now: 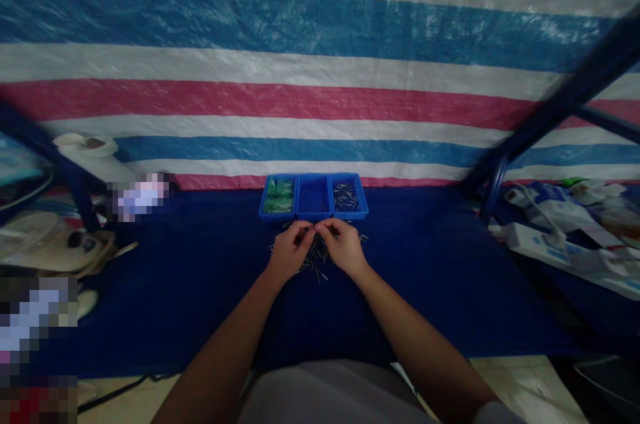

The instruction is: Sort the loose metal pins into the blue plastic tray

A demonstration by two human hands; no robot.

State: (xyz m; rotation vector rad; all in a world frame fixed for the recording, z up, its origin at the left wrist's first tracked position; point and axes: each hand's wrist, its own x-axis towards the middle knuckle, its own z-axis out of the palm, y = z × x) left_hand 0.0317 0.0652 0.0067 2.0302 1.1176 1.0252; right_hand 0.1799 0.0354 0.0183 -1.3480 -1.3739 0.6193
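My left hand [292, 245] and my right hand [342, 243] meet over the blue cloth, fingertips pinched together. Between them is something small and dark that I cannot make out. Under and between the hands lies a loose pile of thin metal pins [317, 255], partly hidden by the fingers. Just beyond stands a blue tray [314, 216] with three compartments. Green pieces [279, 196] fill its left compartment. A few thin pins lie in the middle one, and several more pins [345, 196] are in the right one.
A dark blue cloth [210, 304] covers the surface. Behind it hangs a striped plastic sheet [320, 104]. A white power strip [550, 254] with a plug and bags lies at the right, near a blue metal frame [520, 131]. A white roll [93, 156] and clutter are at the left.
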